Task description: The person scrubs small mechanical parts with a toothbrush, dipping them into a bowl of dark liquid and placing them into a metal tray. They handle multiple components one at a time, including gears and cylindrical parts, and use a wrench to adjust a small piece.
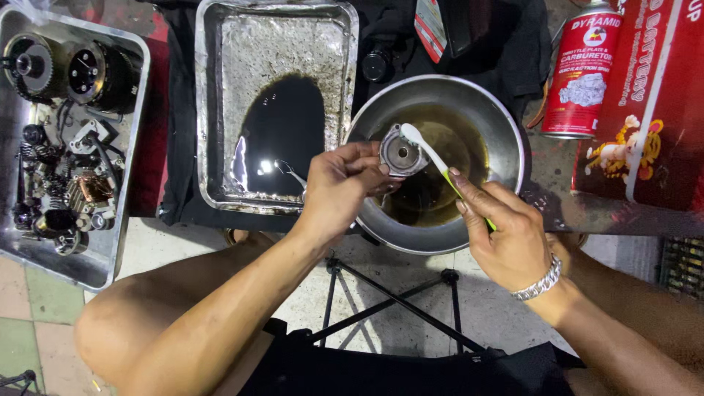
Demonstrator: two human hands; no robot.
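Single head-worn view, looking steeply down, close over knees, floor [411,308] and trays

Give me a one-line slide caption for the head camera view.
Left hand holds a round metal part over a steel bowl while right hand scrubs it with a toothbrush.

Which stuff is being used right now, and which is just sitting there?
In use: left hand holding small round metal part; right hand scrubbing it with toothbrush; steel bowl of brownish liquid beneath.

Lying about: oily tray; tray of engine parts; red spray can.
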